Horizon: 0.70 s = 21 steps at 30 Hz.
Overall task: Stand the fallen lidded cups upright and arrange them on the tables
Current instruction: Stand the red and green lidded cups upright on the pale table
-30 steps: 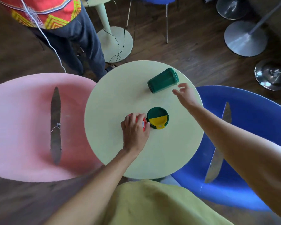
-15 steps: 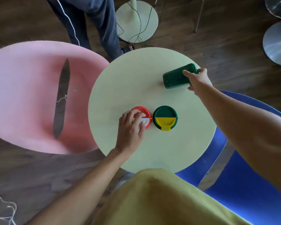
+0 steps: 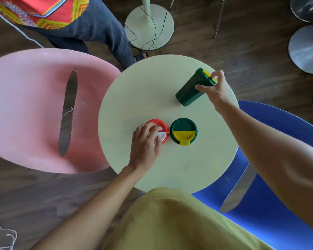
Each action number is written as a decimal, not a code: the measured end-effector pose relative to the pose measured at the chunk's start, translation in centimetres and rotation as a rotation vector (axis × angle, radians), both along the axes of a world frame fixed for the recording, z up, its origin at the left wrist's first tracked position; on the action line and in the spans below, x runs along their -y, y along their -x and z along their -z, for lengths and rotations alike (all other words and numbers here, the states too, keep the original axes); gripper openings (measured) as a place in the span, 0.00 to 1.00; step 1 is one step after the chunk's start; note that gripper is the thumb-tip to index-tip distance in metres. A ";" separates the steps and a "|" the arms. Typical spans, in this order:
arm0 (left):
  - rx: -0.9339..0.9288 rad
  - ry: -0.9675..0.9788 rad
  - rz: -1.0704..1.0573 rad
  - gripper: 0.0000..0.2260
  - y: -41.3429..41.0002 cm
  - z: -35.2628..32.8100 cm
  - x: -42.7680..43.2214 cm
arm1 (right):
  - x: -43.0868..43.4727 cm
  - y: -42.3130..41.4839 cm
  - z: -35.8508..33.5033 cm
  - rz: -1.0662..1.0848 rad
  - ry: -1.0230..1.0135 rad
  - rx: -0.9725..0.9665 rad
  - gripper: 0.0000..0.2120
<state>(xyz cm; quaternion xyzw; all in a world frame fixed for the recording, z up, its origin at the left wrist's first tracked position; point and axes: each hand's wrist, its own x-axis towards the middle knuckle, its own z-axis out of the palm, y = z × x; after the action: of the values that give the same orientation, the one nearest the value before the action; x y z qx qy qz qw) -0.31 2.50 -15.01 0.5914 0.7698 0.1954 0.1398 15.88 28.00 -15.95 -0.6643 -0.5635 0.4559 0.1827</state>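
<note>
On the round pale-green table (image 3: 145,91) a dark green cup (image 3: 192,89) with a yellow-and-green lid is tilted, its base on the tabletop and its lid end raised. My right hand (image 3: 213,87) grips it near the lid. A second green cup with a green-and-yellow lid (image 3: 183,131) stands upright near the table's middle. Just left of it stands a red cup with a red-and-white lid (image 3: 157,126). My left hand (image 3: 145,143) rests on top of that lid, fingers curled over it.
A pink chair (image 3: 31,112) sits left of the table, a blue chair (image 3: 271,204) to the right. A person's legs (image 3: 98,33) stand beyond the table beside another table's white base (image 3: 149,26). Metal stool bases (image 3: 305,49) lie at the far right.
My right hand reached the fallen green cup, took hold of it near the lid and tipped its lid end up off the table. My left hand stayed on the red cup.
</note>
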 end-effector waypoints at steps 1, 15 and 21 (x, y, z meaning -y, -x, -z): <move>0.001 0.001 0.002 0.11 0.0 0.0 0.0 | 0.5 0.2 -0.1 -0.047 -0.050 0.002 0.23; 0.026 0.014 0.015 0.11 0.2 -0.1 0.1 | 7.1 0.8 -0.7 -0.519 -0.222 0.022 0.16; 0.032 0.025 0.029 0.12 0.3 -0.4 0.2 | 7.2 1.4 -1.6 -0.260 -0.069 -0.058 0.19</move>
<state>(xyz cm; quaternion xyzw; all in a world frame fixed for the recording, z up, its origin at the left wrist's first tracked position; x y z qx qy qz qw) -0.64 2.27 -14.59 0.5974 0.7612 0.1934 0.1624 14.46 20.81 -14.32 -0.5656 -0.6546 0.4750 0.1612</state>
